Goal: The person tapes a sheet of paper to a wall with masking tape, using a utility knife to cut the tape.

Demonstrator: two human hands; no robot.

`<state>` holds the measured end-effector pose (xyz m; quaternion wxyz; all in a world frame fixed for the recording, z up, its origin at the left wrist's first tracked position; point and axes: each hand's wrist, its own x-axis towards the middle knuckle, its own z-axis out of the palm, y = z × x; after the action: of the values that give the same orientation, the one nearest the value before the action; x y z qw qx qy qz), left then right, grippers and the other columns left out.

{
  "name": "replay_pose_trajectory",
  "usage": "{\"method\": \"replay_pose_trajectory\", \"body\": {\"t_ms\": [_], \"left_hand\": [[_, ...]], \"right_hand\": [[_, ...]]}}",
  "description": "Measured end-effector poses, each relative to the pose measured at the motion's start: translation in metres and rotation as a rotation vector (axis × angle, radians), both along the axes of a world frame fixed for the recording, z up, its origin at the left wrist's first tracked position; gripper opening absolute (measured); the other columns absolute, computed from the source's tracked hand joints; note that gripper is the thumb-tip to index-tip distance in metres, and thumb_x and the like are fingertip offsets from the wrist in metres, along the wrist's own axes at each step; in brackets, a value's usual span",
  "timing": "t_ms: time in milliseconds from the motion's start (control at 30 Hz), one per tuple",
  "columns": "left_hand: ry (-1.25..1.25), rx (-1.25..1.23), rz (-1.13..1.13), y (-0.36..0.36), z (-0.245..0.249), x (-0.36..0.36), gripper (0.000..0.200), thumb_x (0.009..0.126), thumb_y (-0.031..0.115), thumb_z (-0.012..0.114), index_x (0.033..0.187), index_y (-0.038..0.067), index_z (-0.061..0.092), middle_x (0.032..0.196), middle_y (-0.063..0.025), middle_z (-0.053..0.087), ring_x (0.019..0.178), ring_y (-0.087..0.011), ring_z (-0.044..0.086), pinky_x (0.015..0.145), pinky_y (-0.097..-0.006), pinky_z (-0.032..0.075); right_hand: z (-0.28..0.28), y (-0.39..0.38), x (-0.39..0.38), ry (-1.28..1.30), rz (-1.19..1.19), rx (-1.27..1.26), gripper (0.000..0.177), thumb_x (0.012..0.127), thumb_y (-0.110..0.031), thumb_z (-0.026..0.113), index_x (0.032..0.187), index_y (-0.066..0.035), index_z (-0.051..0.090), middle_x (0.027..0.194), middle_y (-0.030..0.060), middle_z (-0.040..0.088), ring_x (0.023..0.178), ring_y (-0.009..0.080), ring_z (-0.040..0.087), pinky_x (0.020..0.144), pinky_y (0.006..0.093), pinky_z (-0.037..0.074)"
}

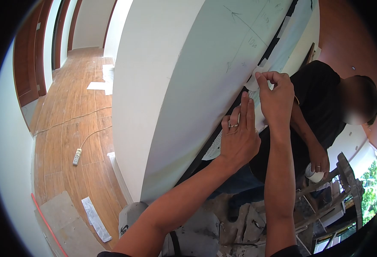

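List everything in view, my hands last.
Wooden door: at least one, brown, far left.
Plank floor: one, brown, left.
Papers: several, white, far floor.
Power strip: one, white, floor.
Cord: two runs, beige, floor.
Thin line: one, red, lower left.
Flat sheet: at least one, grey, lower left.
Paper strip: at least one, white, beside that sheet.
Marked wall: one, pale green, centre.
Edge strip: one, black, along that wall.
Thin piece: one, white, upper centre.
Co-worker: one, black top, right.
Cylinder: one, white, held by co-worker.
Wooden frame: one, grey, lower right.
Foliage: uncounted, green, far right.
Left hand: one, silver ring, at edge strip.
Right hand: one, bare, pinching thin piece.
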<state>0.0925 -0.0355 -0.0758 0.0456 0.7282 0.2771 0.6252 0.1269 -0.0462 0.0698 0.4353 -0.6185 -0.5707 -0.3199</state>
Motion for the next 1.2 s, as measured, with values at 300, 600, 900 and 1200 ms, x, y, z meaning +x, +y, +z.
{"method": "replay_pose_trajectory", "body": {"t_ms": [300,600,900,1200], "left_hand": [[-0.033,0.009,0.012,0.000,0.002,0.002,0.091,0.082,0.012,0.065,0.158,-0.009,0.021,0.169,-0.0258,0.017,0.136,-0.0320,0.037,0.104,-0.0495,0.032],[-0.027,0.016,0.020,0.000,0.001,0.003,0.091,0.087,0.020,0.066,0.158,-0.009,0.018,0.169,-0.0252,0.016,0.138,-0.0319,0.036,0.104,-0.0503,0.032],[-0.017,0.041,0.006,0.002,-0.001,0.001,0.100,0.078,0.017,0.070,0.158,-0.010,0.017,0.169,-0.0273,0.014,0.134,-0.0356,0.037,0.104,-0.0517,0.029],[-0.032,0.066,0.031,0.006,-0.005,0.005,0.105,0.077,0.020,0.074,0.159,-0.008,0.015,0.170,-0.0258,0.014,0.132,-0.0370,0.036,0.104,-0.0514,0.026]], "right_hand": [[-0.013,0.008,-0.005,-0.142,-0.113,0.127,0.019,0.092,-0.028,0.073,0.088,-0.009,0.072,0.098,0.0092,0.062,0.088,0.0285,0.063,0.085,0.0442,0.041],[-0.020,0.012,-0.005,-0.153,-0.137,0.198,0.033,0.088,-0.026,0.078,0.113,-0.010,0.062,0.108,0.0098,0.060,0.099,0.0278,0.061,0.091,0.0463,0.040],[-0.004,0.007,-0.007,0.194,-0.082,0.166,0.084,0.080,-0.032,0.085,0.142,-0.001,0.038,0.120,0.0191,0.053,0.111,0.0344,0.057,0.099,0.0512,0.041],[-0.002,0.011,-0.006,0.204,0.072,0.180,0.082,0.083,-0.030,0.082,0.145,-0.002,0.037,0.121,0.0183,0.052,0.109,0.0336,0.059,0.099,0.0526,0.042]]}}
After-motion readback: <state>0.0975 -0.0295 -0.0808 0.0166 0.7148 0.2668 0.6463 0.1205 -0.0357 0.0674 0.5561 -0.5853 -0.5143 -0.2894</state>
